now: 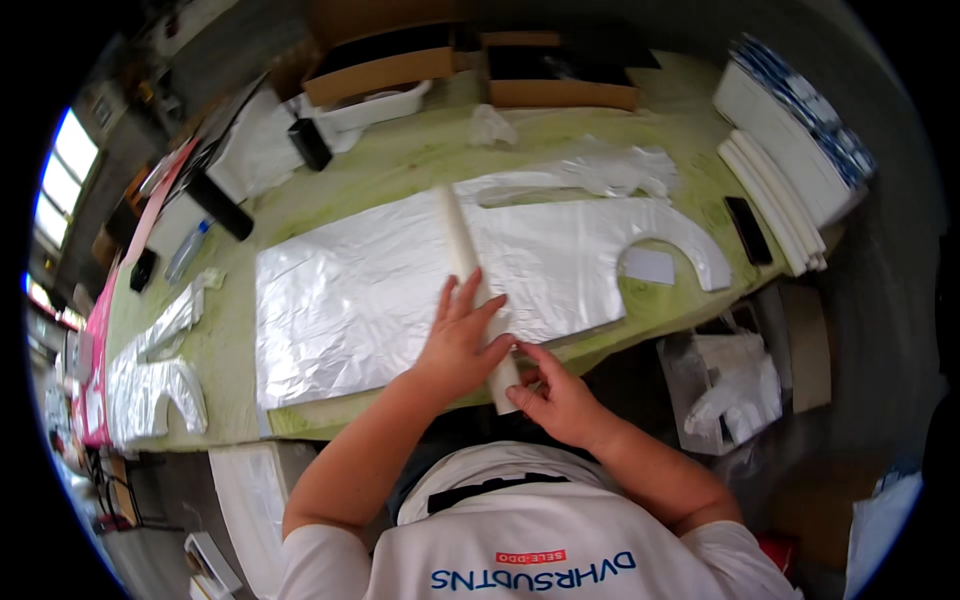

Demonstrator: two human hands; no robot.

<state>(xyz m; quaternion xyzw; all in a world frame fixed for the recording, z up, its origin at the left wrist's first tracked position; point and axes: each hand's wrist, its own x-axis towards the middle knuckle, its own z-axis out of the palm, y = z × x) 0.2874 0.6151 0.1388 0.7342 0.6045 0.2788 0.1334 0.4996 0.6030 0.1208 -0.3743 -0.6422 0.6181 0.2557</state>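
Note:
A long cream-white roll (459, 233) lies across a stack of shiny silver sheets (350, 280), its near end jutting past the table edge. My left hand (460, 330) rests on the lower half of the roll, fingers stretched and spread over it. At the near end, my right hand (550, 393) grips the roll between thumb and fingers from the right side. The silver sheets are wide on the left and have a curved, hooked cut-out on the right. Inside that curve lies a small white card (649, 266).
Crumpled clear film (620, 172) lies behind the sheets. Silver offcuts (160, 395) sit at left, near a bottle (187, 250) and black cylinders (217, 204). A phone (748, 230) and white rolls (775, 205) are at right. Open cardboard boxes (560, 95) stand behind; a clear bin (722, 392) is below right.

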